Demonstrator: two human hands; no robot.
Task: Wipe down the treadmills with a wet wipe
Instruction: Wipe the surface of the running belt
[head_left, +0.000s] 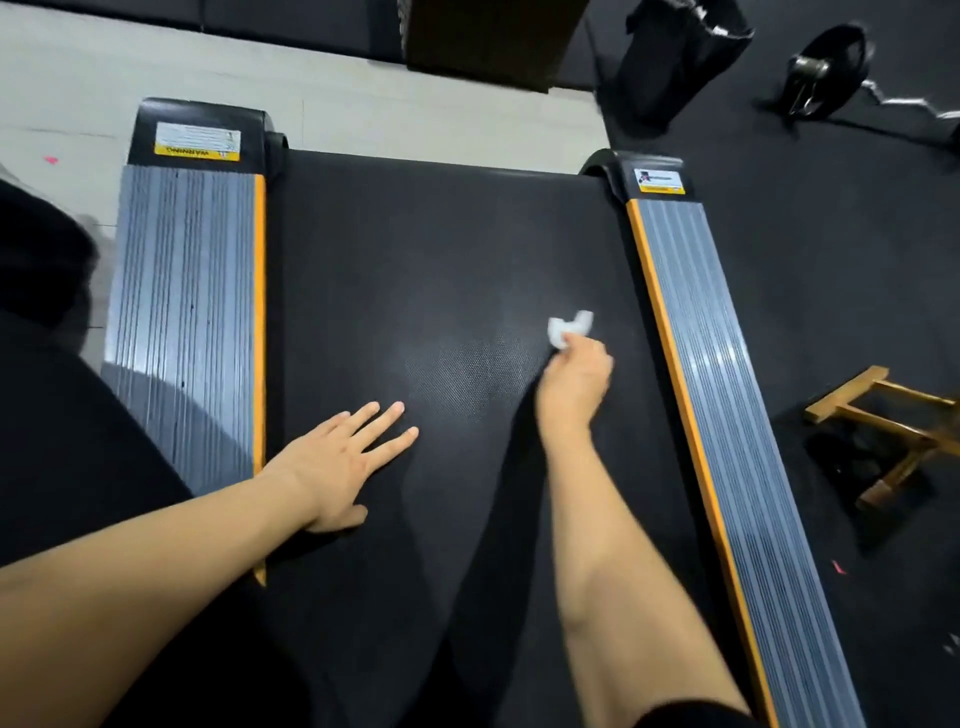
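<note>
A black treadmill belt (415, 249) fills the middle of the view, with a grey ribbed side rail (187, 312) on the left and another (727, 395) on the right, both edged in orange. My right hand (574, 382) pinches a crumpled white wet wipe (566, 328) against the belt, right of centre. A faint damp sheen shows on the belt just left of the wipe. My left hand (343, 457) lies flat on the belt near the left rail, fingers straight and spread.
Pale floor lies beyond the left rail. Black rubber flooring is on the right, with a black bag (680, 57), a barbell with a weight plate (826, 73) and a small wooden frame (893, 431). A dark object sits at the far left edge.
</note>
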